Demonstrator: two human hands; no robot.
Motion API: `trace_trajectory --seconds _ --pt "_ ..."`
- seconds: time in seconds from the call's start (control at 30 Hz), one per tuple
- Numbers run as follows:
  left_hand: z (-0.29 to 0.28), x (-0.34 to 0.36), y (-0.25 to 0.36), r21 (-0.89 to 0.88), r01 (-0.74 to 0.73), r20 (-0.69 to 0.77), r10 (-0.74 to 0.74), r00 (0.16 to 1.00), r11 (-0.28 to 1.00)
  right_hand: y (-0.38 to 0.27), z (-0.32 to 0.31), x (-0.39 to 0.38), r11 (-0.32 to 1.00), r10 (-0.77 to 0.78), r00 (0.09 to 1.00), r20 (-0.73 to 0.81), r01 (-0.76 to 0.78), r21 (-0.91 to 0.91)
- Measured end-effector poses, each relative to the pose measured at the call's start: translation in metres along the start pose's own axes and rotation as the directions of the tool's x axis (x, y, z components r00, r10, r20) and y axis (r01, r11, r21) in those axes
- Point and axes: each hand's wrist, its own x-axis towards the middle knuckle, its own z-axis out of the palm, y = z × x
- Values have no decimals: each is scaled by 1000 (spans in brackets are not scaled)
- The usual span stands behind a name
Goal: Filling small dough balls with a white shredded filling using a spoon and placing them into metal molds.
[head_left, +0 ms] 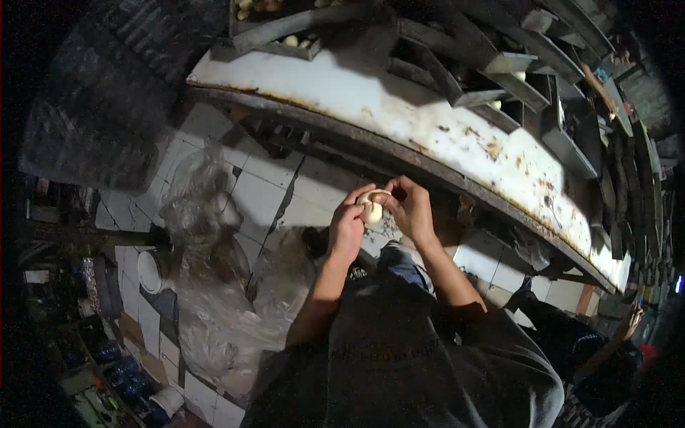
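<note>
In front of my chest, both hands hold a pale cream, rounded lump that looks like dough [373, 213]. My left hand [347, 227] is closed round its left side, the thumb lying on its face. The fingers of my right hand [414, 212] are bent and pinch a thin, raised strip along the upper edge of the lump. The underside is hidden by the fingers. Both hands are above the tiled floor, just short of the white worktop [342, 84], and touch nothing else.
Wooden trays [442, 78] stand along the worktop's far side, some with pale round pieces. Brown scraps [494, 148] litter the worktop. Crumpled clear plastic [214, 299] and a white bucket [151, 272] lie to the left. At the right are another person's arm [598, 87] and another hand [631, 320].
</note>
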Motion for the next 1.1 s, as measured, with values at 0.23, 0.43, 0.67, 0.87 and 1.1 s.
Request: trace_trajectory --seconds 0.23,0.43,0.67,0.87,1.1 --pt "-24 29 14 58 -194 -129 200 971 979 -5 43 38 981 181 983 -27 -178 80" --pt "-44 91 35 162 -249 -207 279 938 955 -10 57 83 951 -191 964 185 228 -207" --pt "-63 158 55 438 -306 158 262 952 845 1 46 175 977 147 950 276 -184 112" --pt "-46 184 72 523 -319 -41 397 917 791 46 70 212 997 31 996 80 -25 -70" --pt "-56 214 91 517 -60 -79 118 990 854 37 96 243 842 428 868 251 -484 237"
